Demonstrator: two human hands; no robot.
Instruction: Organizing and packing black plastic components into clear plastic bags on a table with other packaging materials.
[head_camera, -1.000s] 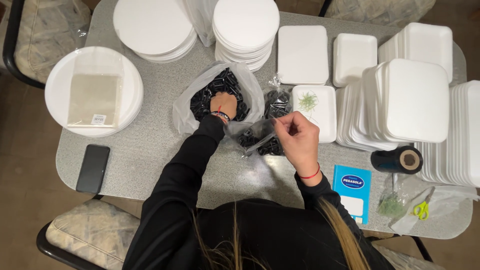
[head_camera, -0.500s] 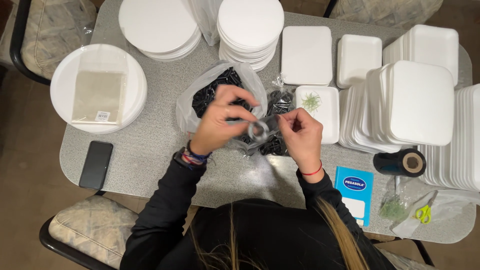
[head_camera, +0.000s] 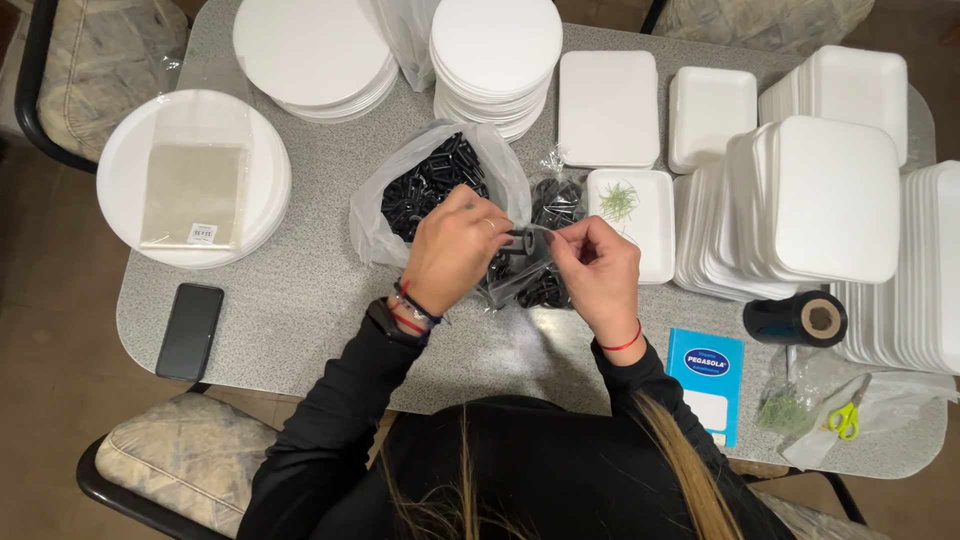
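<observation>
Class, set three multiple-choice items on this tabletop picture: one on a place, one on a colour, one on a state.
1. Where does the phone lie?
A. near the table's left edge
B. on a round plate
C. beside the scissors

2. What colour are the scissors' handles?
A. red
B. yellow-green
C. black

3. How is the big clear bag of black pieces?
A. tied shut
B. open at the top
C. empty

Answers: 1 A, it rests on the bare grey table; 2 B, they show bright yellow-green; 3 B, its mouth gapes beyond the left hand, while the right hand pinches a small clear bag.
</observation>
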